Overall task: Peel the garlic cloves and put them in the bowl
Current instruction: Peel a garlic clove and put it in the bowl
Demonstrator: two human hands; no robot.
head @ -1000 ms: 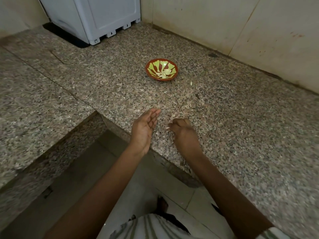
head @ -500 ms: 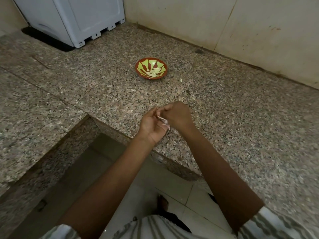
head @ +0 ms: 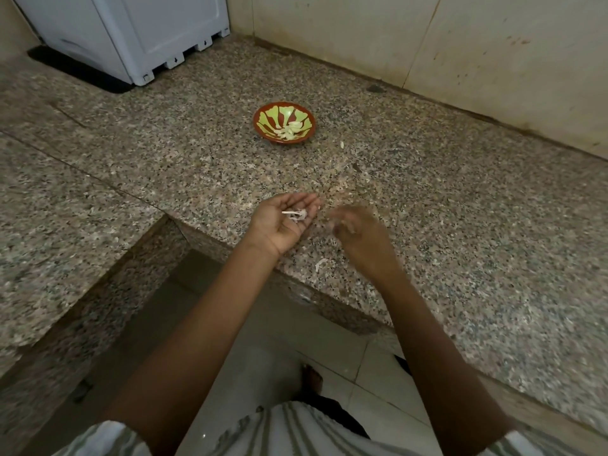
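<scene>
A small red bowl (head: 260,119) with a green pattern stands on the granite counter and holds several peeled garlic cloves (head: 289,131). Nearer to me, my left hand (head: 279,222) lies palm up over the counter's front edge. Its fingers are nearly straight, and a few white scraps of garlic skin (head: 297,214) lie in the palm. My right hand (head: 358,232) hovers just to the right of it, back up and blurred by motion. What its fingertips hold cannot be made out.
A white scrap of skin (head: 320,264) lies on the counter between my wrists, and a pale bit (head: 342,144) lies right of the bowl. A white appliance (head: 148,34) stands at the back left. A tiled wall (head: 427,44) bounds the counter behind. The counter steps down on the left.
Half a second ago both hands met over the counter edge with my right fingers at my left palm. Now my right hand has drawn away to the right, and skin scraps lie in my left palm.
</scene>
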